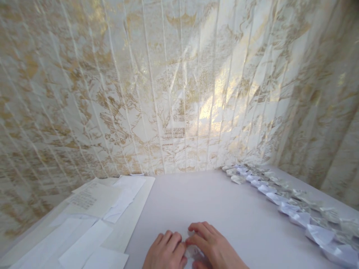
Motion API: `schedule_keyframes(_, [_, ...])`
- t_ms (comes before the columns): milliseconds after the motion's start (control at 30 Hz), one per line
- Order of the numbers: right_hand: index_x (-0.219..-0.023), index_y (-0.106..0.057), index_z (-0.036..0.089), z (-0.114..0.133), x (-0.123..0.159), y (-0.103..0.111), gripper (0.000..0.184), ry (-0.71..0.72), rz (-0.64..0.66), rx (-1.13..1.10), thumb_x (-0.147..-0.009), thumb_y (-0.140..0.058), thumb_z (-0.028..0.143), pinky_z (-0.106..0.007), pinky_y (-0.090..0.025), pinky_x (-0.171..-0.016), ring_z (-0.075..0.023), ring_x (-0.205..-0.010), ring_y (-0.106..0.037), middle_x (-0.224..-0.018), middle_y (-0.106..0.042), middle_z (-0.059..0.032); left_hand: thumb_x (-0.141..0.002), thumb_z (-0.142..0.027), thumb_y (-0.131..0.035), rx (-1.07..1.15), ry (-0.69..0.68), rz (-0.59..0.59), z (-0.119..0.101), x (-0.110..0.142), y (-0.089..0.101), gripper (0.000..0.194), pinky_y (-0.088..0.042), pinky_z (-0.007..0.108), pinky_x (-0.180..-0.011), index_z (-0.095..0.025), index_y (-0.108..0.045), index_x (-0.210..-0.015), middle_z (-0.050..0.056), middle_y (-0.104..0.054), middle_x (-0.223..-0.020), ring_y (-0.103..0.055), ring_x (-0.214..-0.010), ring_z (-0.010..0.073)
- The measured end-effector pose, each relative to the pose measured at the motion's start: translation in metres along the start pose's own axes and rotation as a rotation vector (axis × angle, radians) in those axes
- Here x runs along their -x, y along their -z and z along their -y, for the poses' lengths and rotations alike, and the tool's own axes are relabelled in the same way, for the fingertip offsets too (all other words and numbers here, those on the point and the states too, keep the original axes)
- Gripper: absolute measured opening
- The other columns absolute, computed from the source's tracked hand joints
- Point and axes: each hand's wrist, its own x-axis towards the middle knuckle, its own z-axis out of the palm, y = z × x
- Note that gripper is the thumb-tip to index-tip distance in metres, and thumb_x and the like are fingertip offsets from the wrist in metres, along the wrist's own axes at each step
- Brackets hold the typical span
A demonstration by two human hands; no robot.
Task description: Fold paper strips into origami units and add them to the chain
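Note:
At the bottom middle of the head view, a small whitish piece of paper [194,252] sits between my two hands, just above or on the table; its exact shape is partly covered by fingers. My left hand [166,251] has its fingers curled and closed at the paper's left side. From the right, my right hand [214,246] arches over the paper, with bent fingers and thumb closed on it. The fingertips of both hands nearly meet at the paper's upper edge.
Loose white paper sheets [85,239] and a printed sheet [91,197] overlap on a large pale sheet [125,233] at the left. Rows of folded paper pieces [298,218], white and printed, line the right side of the table [196,198]. A gold-patterned curtain [157,93] hangs behind.

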Motion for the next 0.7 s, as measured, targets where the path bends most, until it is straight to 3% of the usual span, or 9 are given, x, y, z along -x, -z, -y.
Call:
schedule_keyframes(100, [-0.107, -0.065, 0.02, 0.008, -0.006, -0.008, 0.035, -0.035, -0.008, -0.009, -0.073, -0.067, 0.015, -0.038, -0.046, -0.091, -0.0264, -0.102, -0.056, -0.115, -0.062, -0.0084, -0.069, -0.01, -0.068, -0.066, -0.01, -0.087, -0.007, -0.003, -0.005, 0.017, -0.046, 0.031, -0.059, -0.021, -0.065, -0.081, -0.003, -0.068, -0.075, -0.062, -0.066, 0.0195])
schedule_keyframes(367, [-0.103, -0.065, 0.021, 0.01, 0.0, -0.002, 0.03, 0.017, -0.032, 0.005, -0.078, -0.06, 0.006, -0.029, -0.044, -0.09, -0.0206, -0.098, -0.057, -0.11, -0.065, -0.0041, -0.081, -0.002, -0.046, -0.061, -0.064, -0.084, -0.006, -0.003, -0.001, 0.024, -0.044, 0.032, -0.056, -0.02, -0.061, -0.077, -0.001, -0.067, -0.071, -0.061, -0.062, 0.0197])
schedule_keyframes(500, [-0.093, -0.065, 0.02, 0.007, -0.007, -0.005, 0.016, 0.048, -0.043, 0.1, -0.083, -0.059, 0.008, -0.028, -0.045, -0.085, -0.0196, -0.091, -0.058, -0.103, -0.067, -0.0036, -0.085, -0.004, -0.04, -0.029, -0.066, -0.075, 0.0, -0.007, 0.008, 0.028, -0.047, 0.03, -0.057, -0.021, -0.06, -0.078, -0.001, -0.067, -0.072, -0.062, -0.062, 0.0183])
schedule_keyframes(633, [-0.086, -0.063, 0.021, 0.007, -0.008, -0.005, 0.007, 0.055, -0.085, 0.101, -0.085, -0.06, 0.014, -0.028, -0.046, -0.08, -0.0193, -0.086, -0.059, -0.097, -0.067, -0.0023, -0.087, -0.015, -0.052, 0.228, 0.141, 0.07, 0.001, -0.007, 0.019, 0.012, -0.051, 0.027, -0.068, -0.022, -0.061, -0.089, 0.0, -0.068, -0.082, -0.064, -0.077, 0.0179])
schedule_keyframes(700, [-0.088, -0.063, 0.021, 0.008, -0.005, -0.004, 0.008, 0.059, -0.116, 0.057, -0.086, -0.059, 0.014, -0.027, -0.046, -0.079, -0.0192, -0.085, -0.06, -0.098, -0.068, -0.0025, -0.076, -0.014, -0.064, 0.424, 0.283, 0.134, -0.001, -0.006, 0.02, 0.023, -0.052, 0.029, -0.076, -0.022, -0.061, -0.098, 0.002, -0.068, -0.091, -0.064, -0.086, 0.0198])
